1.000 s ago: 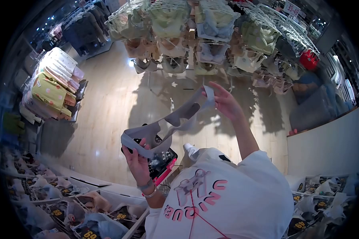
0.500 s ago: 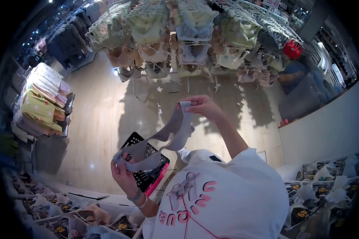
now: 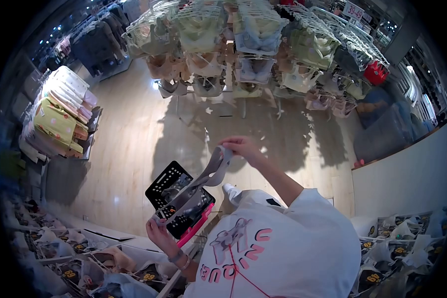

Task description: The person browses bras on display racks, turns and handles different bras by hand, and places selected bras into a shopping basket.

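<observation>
A grey bra point(image 3: 217, 168) is stretched in a slanting line between my two hands. My right hand point(image 3: 239, 147) pinches its upper end, out in front of my body. Lower and to the left, my left hand point(image 3: 159, 232) holds the other end, fingers closed on the fabric. Below the bra a black shopping basket point(image 3: 158, 185) with a pink handle point(image 3: 196, 226) is partly hidden by it. Some greyish items point(image 3: 176, 186) lie in the basket; their kind is hard to make out.
Racks of hanging bras point(image 3: 256, 37) stand ahead. Clothes point(image 3: 59, 124) hang on a stand to the left. Bins of bras with number tags line the lower left point(image 3: 119, 263) and lower right point(image 3: 400, 248). A white counter point(image 3: 402, 174) edges the right side.
Both hands have come lower, and the bra has turned into a narrower, more edge-on strip. More of the basket shows beneath it. The view has shifted slightly.
</observation>
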A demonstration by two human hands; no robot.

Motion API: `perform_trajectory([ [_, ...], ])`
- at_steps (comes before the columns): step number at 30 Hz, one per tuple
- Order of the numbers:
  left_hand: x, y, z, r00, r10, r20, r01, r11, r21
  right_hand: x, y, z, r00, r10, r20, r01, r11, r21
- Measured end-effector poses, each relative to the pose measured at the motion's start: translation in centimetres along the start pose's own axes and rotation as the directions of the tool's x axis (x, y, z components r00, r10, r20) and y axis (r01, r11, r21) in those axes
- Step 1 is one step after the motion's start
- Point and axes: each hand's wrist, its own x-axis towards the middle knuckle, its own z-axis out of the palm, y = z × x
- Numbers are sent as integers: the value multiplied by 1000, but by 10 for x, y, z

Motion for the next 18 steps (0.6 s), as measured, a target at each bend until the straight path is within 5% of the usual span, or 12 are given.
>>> perform_trajectory([
  [4, 5, -30, -37, 987, 95, -127, -53, 951, 305, 11, 66, 52, 968, 133, 212, -73, 960, -270],
  [6, 8, -54, -65, 992, 90, -89, -37, 876, 481, 32, 149, 76, 910, -7, 414, 100, 974, -204],
  [8, 5, -74, -85, 998, 41, -46, -3, 775, 631, 25, 192, 118, 897, 151, 416, 43, 906, -421],
  [10, 11, -122, -123, 998, 18, -64, 33, 702, 712, 16, 229, 145, 821, 74, 565, 299, 788, -538],
  [11, 16, -140, -137, 997, -18, -72, 67, 633, 771, 10, 243, 159, 815, 158, 557, 242, 781, -576],
  [13, -3, -137, -110, 992, -7, -128, 121, 397, 910, 5, 282, 177, 774, 155, 614, 401, 631, -664],
  [14, -13, -135, -94, 985, 136, -105, 92, 98, 991, -1, 281, 181, 778, 235, 582, 350, 607, -713],
  [15, -24, -121, -68, 979, 195, -54, 67, -61, 996, -9, 278, 182, 774, 316, 548, 302, 576, -760],
  [18, -22, -129, -63, 937, 337, -96, 91, 30, 995, -23, 291, 179, 733, 331, 594, 458, 405, -792],
])
